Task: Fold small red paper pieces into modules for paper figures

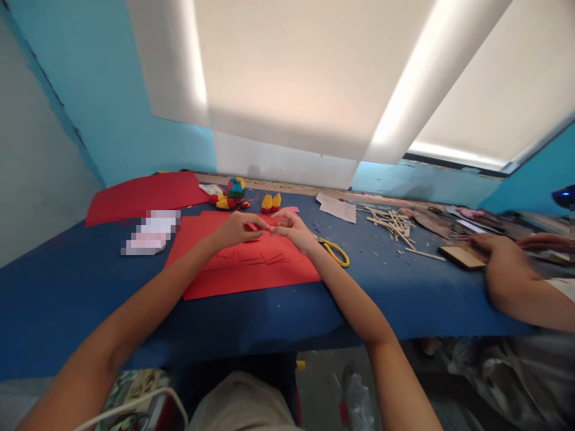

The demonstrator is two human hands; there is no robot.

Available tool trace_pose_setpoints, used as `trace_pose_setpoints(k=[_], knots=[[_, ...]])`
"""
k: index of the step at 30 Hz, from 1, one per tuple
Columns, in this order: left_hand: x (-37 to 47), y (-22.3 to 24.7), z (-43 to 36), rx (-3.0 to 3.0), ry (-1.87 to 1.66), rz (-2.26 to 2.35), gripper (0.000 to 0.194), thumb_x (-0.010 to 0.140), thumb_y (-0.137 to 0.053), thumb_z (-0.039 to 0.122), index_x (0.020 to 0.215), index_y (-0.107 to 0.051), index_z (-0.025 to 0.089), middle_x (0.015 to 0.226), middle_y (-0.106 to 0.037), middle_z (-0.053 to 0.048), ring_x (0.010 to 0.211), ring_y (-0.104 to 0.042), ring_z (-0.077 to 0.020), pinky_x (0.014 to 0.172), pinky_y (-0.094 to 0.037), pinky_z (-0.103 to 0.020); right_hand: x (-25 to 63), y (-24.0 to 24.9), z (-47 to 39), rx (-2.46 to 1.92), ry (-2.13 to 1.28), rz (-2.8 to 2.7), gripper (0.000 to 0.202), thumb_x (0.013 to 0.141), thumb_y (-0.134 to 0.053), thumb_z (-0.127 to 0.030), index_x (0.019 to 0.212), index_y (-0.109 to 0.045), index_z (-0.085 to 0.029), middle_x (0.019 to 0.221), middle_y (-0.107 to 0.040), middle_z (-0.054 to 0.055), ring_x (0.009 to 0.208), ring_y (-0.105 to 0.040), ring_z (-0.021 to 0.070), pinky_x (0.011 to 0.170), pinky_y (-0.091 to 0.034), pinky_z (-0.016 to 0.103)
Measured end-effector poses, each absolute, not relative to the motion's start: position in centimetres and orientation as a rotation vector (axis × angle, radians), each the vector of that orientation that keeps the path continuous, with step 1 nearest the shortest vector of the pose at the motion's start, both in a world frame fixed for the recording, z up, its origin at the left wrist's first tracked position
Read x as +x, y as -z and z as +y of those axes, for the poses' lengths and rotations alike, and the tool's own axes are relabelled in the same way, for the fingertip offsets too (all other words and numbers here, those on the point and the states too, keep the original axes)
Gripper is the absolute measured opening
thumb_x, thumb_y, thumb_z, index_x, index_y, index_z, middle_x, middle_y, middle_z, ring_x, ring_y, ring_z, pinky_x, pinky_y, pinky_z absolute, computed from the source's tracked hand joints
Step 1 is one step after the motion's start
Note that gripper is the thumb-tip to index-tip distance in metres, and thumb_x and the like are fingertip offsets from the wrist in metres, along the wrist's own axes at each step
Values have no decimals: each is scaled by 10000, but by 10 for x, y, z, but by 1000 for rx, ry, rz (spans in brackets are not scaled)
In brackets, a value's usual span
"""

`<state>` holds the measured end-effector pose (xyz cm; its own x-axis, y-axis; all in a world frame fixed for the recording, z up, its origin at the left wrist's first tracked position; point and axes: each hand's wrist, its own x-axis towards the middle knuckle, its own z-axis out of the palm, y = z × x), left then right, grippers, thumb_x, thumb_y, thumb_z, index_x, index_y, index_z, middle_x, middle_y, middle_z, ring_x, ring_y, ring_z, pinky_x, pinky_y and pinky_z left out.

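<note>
Over the red paper sheets (pixel 251 281), my left hand (pixel 238 230) and my right hand (pixel 296 232) meet with fingertips pinched together. Between them is a small piece of red paper (pixel 266 228), partly covered by the fingers. Several small cut red paper pieces (pixel 272 257) lie on the sheets just below my hands. Yellow-handled scissors (pixel 336 252) rest beside my right wrist, their blades partly hidden by it. Behind my hands stand yellow-and-red folded paper pieces (pixel 271 203) and a multicoloured folded paper model (pixel 234 190).
The blue table (pixel 381 299) carries a larger red sheet (pixel 144 196) at back left and a blurred-out pale object (pixel 153 232). Thin wooden sticks (pixel 393 224) and a white paper piece (pixel 336 208) lie right. Another person's arm (pixel 512 269) reaches near a wooden block (pixel 462 256).
</note>
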<state>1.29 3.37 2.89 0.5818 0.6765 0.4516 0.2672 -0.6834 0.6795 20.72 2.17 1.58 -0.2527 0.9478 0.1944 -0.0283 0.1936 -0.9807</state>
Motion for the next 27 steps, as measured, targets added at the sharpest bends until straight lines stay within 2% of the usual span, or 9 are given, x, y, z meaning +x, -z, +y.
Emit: trace_pose_setpoints(k=[4, 9, 16, 20, 27], knots=[[13, -33, 30, 2174, -971, 785, 144, 759, -619, 264, 837, -673, 155, 837, -690, -43, 703, -632, -126, 551, -509, -167, 206, -18, 21, -876, -1167, -1485, 302, 631, -682, -224, 905, -554, -211, 643, -606, -57, 674, -636, 130, 717, -492, 277], [12, -31, 31, 2111, -927, 791, 147, 770, -614, 285, 779, -660, 145, 764, -670, -37, 612, -603, -105, 507, -501, -164, 205, -17, 22, -849, -1137, -1491, 282, 639, -683, -230, 893, -563, -213, 701, -601, -49, 691, -624, 115, 723, -488, 266], [13, -29, 34, 2063, -991, 770, 157, 761, -619, 293, 775, -652, 140, 739, -648, -32, 590, -587, -96, 474, -492, -153, 204, -14, 21, -845, -969, -1595, 291, 681, -706, -323, 916, -579, -206, 620, -558, -51, 619, -581, 120, 604, -452, 250], [15, -32, 31, 2076, -1062, 786, 125, 750, -607, 251, 762, -652, 135, 740, -649, -33, 613, -578, -98, 486, -490, -150, 203, -16, 19, -841, -844, -1654, 261, 672, -715, -331, 862, -586, -206, 689, -604, -17, 694, -605, 144, 654, -473, 271], [16, -33, 29, 2048, -1044, 797, 181, 756, -626, 308, 767, -646, 129, 740, -651, -38, 599, -577, -102, 456, -480, -155, 202, -14, 21, -844, -850, -1639, 282, 656, -726, -374, 839, -593, -206, 737, -628, 1, 726, -621, 156, 668, -493, 283]])
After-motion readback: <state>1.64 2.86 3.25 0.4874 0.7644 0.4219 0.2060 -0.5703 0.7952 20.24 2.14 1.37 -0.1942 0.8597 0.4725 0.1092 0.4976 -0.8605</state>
